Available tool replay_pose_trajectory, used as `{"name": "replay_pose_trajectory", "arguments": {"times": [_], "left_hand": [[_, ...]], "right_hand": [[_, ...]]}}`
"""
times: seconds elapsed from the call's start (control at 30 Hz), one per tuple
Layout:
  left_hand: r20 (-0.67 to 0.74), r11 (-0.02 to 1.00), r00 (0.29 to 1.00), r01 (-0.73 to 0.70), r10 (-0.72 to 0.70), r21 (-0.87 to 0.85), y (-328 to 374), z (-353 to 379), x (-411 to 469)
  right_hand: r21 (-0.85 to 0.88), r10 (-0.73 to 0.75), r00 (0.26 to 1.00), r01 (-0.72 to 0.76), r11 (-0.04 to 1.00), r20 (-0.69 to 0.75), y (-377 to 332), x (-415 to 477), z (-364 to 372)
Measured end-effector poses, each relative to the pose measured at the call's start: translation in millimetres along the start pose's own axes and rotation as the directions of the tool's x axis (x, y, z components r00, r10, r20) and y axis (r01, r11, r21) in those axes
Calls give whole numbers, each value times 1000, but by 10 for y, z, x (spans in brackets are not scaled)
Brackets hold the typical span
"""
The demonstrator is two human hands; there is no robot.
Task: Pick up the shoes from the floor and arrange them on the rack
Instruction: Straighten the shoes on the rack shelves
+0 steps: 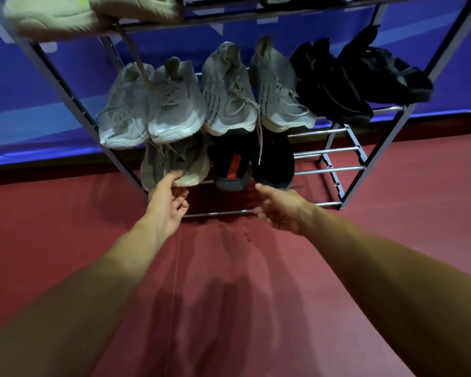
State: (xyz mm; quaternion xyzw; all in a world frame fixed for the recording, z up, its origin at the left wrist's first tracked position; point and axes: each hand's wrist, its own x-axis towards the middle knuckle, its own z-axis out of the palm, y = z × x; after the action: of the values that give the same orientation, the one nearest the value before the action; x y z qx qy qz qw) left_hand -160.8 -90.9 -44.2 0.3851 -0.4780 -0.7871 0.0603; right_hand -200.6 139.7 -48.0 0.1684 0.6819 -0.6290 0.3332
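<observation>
Now, left hand (169, 206): spread wide, thumb against the pale toe of the olive-grey shoe (174, 161), fingers loosely curled beneath, not clamped.
Right hand (279, 210): fingers relaxed and apart, empty, just short of a black shoe (273, 159).
Olive-grey shoe: knit, blurred, leftmost on the lower shelf of the rack (329, 150).
Middle shelf count: four grey sneakers (229, 91), two black sneakers (332, 85).
Lower shelf count: two black shoes beside the olive-grey shoe.

dim, bluish | shadows on floor (65, 227) | edges bowed | top shoes (52, 14) perhaps motion-blurred
</observation>
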Motion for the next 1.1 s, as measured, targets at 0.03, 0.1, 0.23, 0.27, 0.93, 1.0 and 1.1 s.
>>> {"name": "replay_pose_trajectory", "arguments": {"times": [0.03,0.1,0.23,0.27,0.93,1.0,1.1], "left_hand": [[5,1000,1000,9,-9,23,-41,-3,-17],[31,997,999,38,-40,73,-119,21,-58],[115,978,986,97,-120,185,-263,144,-96],[130,969,982,109,-140,220,-304,189,-100],[112,966,977,153,-179,208,-484,783,-151],[118,966,976,156,-183,205,-512,814,-174],[147,959,971,150,-189,239,-569,846,-208]], "right_hand": [[54,-6,999,8,998,-44,-10,9,-61],[132,-14,992,30,991,-125,-42,50,-141],[236,-34,979,81,968,-199,-74,102,-150],[255,-45,974,103,961,-223,-73,111,-143],[176,-151,882,252,952,-447,16,295,-612],[176,-168,876,272,946,-451,23,304,-610],[160,-205,865,307,938,-457,13,292,-591]]}}
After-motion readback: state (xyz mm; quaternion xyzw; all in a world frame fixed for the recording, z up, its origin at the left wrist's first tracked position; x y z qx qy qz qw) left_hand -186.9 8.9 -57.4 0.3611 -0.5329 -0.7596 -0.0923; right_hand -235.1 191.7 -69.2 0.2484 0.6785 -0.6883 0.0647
